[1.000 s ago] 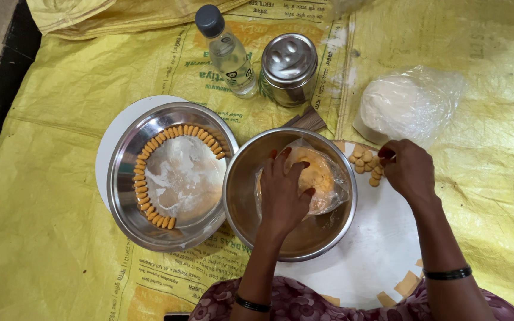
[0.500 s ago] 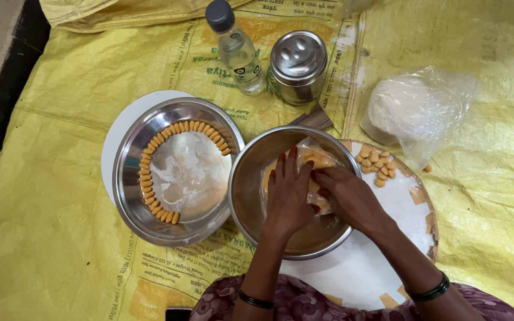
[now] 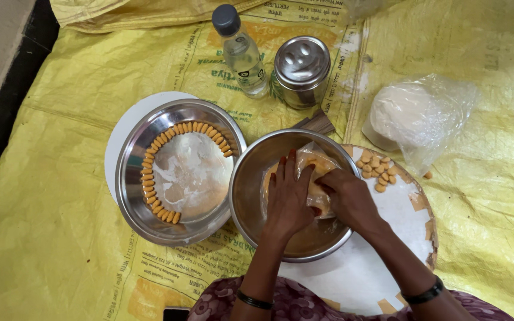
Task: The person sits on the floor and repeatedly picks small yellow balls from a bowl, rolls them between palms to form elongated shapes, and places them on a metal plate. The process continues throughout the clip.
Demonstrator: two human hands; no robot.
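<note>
Steel bowl [image 3: 251,178] is your landmark: inside it sits an orange dough lump in clear plastic [image 3: 316,169]. Your left hand [image 3: 287,199] lies flat on it, fingers together, likely to steady it, while your right hand [image 3: 349,199] pinches its right edge, fingers clamped on dough. Left of the bowl, a wide steel plate [image 3: 132,196] carries shaped pieces ringed along its rim; right of it, loose pieces [image 3: 376,169] wait on a round board [image 3: 411,238].

Our left hand [image 3: 287,199] lies flat on a plastic-wrapped lump of orange dough [image 3: 313,178] inside a steel bowl [image 3: 251,184], while our right hand [image 3: 349,199] pinches at its edge. Beside us, a steel dish [image 3: 132,196] holds a curved row of small dough pieces [image 3: 159,142]; more pieces [image 3: 377,169] sit on a round board [image 3: 411,214].
</note>
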